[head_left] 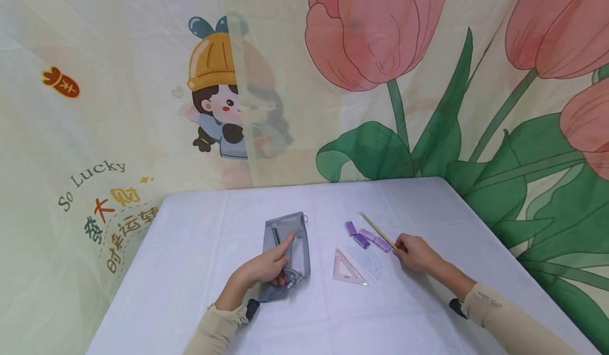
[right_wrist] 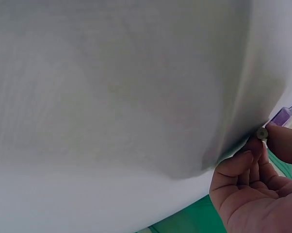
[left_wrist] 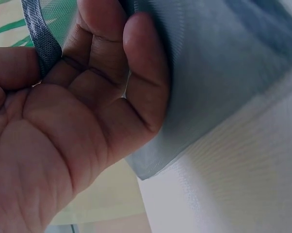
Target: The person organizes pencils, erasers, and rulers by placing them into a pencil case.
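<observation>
My left hand (head_left: pixel 266 265) grips a grey mesh pencil pouch (head_left: pixel 301 249), its index finger stretched along the top. In the left wrist view, the pouch's dark edge (left_wrist: pixel 41 36) passes between thumb and fingers, and the other fingers curl against the mesh. Dark pens (head_left: pixel 275 234) show through the pouch. Over on the right, a yellow pencil (head_left: pixel 375 229) is pinched between thumb and fingertips of my right hand (head_left: pixel 418 254). The right wrist view shows the pencil's round end (right_wrist: pixel 262 133) between those fingertips. Close by the pencil lie several purple erasers (head_left: pixel 361 241).
Between the hands, a pink set square (head_left: pixel 349 279) and a clear protractor (head_left: pixel 370 262) lie flat on the white-covered table (head_left: pixel 200 249). Behind the table hangs a printed curtain (head_left: pixel 285 170) with tulips and a cartoon figure.
</observation>
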`<state>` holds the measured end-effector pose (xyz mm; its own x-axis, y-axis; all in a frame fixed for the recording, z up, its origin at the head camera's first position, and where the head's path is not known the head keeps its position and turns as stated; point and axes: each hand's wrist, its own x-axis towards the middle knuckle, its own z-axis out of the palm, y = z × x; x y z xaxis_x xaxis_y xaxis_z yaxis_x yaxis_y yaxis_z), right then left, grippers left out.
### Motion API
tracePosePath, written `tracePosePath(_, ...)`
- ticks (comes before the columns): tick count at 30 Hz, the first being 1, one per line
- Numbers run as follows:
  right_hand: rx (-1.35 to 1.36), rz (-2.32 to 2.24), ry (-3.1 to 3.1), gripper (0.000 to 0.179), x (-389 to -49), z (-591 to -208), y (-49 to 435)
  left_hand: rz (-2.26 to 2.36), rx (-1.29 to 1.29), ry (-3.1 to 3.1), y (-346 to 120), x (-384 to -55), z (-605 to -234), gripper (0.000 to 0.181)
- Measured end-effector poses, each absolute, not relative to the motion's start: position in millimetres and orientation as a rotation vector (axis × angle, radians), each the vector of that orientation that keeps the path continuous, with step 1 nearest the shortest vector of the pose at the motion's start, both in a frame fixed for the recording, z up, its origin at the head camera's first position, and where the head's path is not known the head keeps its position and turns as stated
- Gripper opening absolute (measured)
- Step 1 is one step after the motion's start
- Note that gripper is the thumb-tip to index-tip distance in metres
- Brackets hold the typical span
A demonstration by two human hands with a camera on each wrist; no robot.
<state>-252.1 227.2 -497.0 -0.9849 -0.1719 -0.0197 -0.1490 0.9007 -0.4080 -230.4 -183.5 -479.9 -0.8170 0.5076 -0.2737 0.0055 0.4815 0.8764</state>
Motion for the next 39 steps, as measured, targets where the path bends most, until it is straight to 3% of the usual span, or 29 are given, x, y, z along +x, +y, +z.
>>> tracePosePath(17,-0.198,-1.085,2.99,0.019,-262.2,-480.0,227.2,1.312,0.394,2.211,-187.3,-232.4,-480.3,0.065)
tracePosePath(39,-0.104,-1.465,2.792,0.014,-243.9,-484.4,135.9,1.333,0.382,2.208,-185.2,-230.9,-483.4,0.066)
